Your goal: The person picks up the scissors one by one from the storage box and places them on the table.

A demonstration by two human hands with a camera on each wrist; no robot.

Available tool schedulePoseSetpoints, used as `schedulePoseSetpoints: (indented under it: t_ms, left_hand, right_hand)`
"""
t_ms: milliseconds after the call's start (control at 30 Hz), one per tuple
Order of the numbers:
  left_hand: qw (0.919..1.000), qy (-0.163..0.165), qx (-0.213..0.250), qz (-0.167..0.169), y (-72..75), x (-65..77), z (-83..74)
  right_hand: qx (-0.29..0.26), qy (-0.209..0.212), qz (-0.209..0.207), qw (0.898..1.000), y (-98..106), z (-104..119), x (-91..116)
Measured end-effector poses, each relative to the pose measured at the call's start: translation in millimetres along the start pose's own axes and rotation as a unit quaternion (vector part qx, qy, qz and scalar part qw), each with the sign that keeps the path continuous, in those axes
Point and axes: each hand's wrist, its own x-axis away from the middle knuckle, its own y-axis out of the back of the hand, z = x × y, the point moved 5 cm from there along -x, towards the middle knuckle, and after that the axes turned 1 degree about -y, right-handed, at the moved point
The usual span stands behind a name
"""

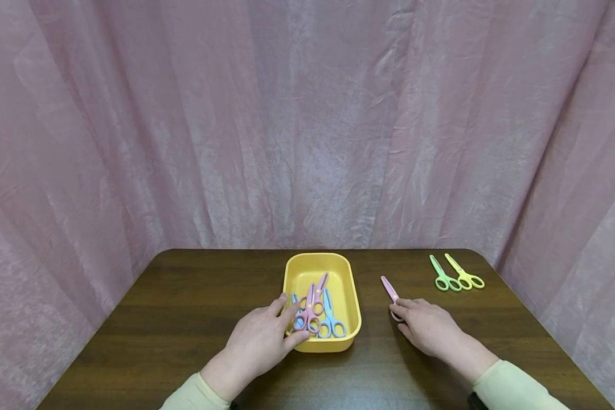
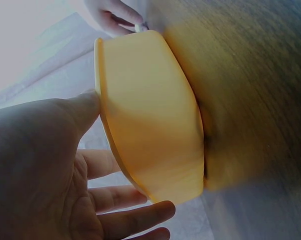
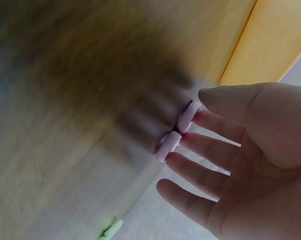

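In the head view my left hand [image 1: 263, 336] rests at the near left corner of a yellow plastic tray [image 1: 356, 307], its thumb on the rim and its fingers loosely extended. Pink scissors [image 1: 312, 319] and blue scissors [image 1: 330, 319] lie inside, partly overlapping, and the hand covers some of them. Right of the tray, my right hand [image 1: 430, 327] reaches down to a separate pair of pink scissors [image 1: 389, 289] on the table. In the right wrist view its fairly straight fingers touch the pink handle loops [image 3: 189, 117], with the thumb tip beside one loop.
Green scissors [image 1: 445, 279] and yellow scissors [image 1: 463, 275] lie side by side near the table's far right corner. The dark wooden table [image 1: 195, 302] ends at a pink curtain [image 1: 307, 125] that hangs behind and along both sides.
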Motion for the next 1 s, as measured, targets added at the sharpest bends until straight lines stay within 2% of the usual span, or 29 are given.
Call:
schedulePoseSetpoints:
  t_ms: [433, 733, 1000]
  left_hand:
    - [0.9999, -0.004, -0.006, -0.011, 0.4, 0.8, 0.9]
    - [1.0, -0.001, -0.002, -0.009, 0.2, 1.6, 1.8]
    - [1.0, 0.0, -0.004, -0.009, 0.1, 2.2, 2.5]
  right_hand:
    - [-0.001, -0.046, 0.038, 0.998, -5, -20, -18]
    - [-0.002, -0.059, 0.03, 0.998, -10, -35, -27]
    - [0.0, -0.073, 0.046, 0.996, -11, -47, -34]
